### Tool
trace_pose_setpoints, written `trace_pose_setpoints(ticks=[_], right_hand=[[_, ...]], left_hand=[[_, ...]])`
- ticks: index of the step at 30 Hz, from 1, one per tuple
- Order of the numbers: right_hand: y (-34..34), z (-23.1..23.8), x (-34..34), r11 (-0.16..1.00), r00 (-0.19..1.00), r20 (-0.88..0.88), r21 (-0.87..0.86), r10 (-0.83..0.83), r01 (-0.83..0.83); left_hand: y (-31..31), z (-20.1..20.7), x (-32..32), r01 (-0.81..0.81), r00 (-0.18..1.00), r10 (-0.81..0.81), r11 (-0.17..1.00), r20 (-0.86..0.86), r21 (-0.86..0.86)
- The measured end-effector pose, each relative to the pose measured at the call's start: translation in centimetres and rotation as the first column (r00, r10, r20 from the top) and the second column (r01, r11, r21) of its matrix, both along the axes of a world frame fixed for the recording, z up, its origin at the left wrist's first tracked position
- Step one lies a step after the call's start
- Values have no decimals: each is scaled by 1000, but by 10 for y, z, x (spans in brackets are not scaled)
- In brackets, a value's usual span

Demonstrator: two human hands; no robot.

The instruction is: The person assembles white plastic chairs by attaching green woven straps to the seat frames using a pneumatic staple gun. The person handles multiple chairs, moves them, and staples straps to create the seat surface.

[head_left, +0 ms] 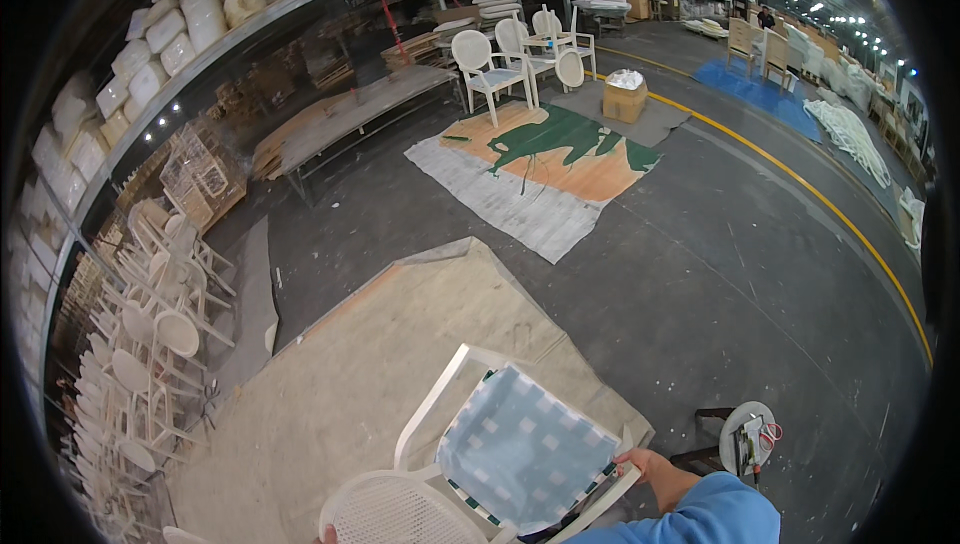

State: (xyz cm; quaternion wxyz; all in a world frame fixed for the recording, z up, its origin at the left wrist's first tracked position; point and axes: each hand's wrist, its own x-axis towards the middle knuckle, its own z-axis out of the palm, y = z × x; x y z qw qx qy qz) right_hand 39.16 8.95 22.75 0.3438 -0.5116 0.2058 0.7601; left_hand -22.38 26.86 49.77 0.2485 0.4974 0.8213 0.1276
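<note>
A white armchair point(408, 441) is right in front of me, with an oval woven cane back close to my body. Its seat point(527, 449) has a pale blue, see-through cover over white squares, with green-and-white patterned edges. My right hand point(652, 471), below a blue sleeve, is closed around the right armrest near its front end. At the bottom edge, only the fingertips of my left hand point(328, 535) show, hooked on the left rim of the oval back; the rest of that hand is out of the picture.
The chair is over a beige sheet point(400, 364). A small round stool point(745, 439) with tools stands at right. Unfinished chair frames point(150, 344) crowd the left. Ahead are a paint-stained mat point(545, 169), a low table point(360, 114), white chairs point(490, 69) and a carton point(625, 99).
</note>
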Motion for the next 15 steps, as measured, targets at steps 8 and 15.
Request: trace_pose_setpoints(ticks=[8, 15], right_hand=[[32, -7, 61, 996, 999, 21, -81, -39, 41], [98, 48, 202, 991, 991, 121, 129, -57, 41]], left_hand=[[62, 33, 82, 140, 975, -166, 975, -146, -173], [103, 73, 197, -35, 994, 21, 990, -103, -135]])
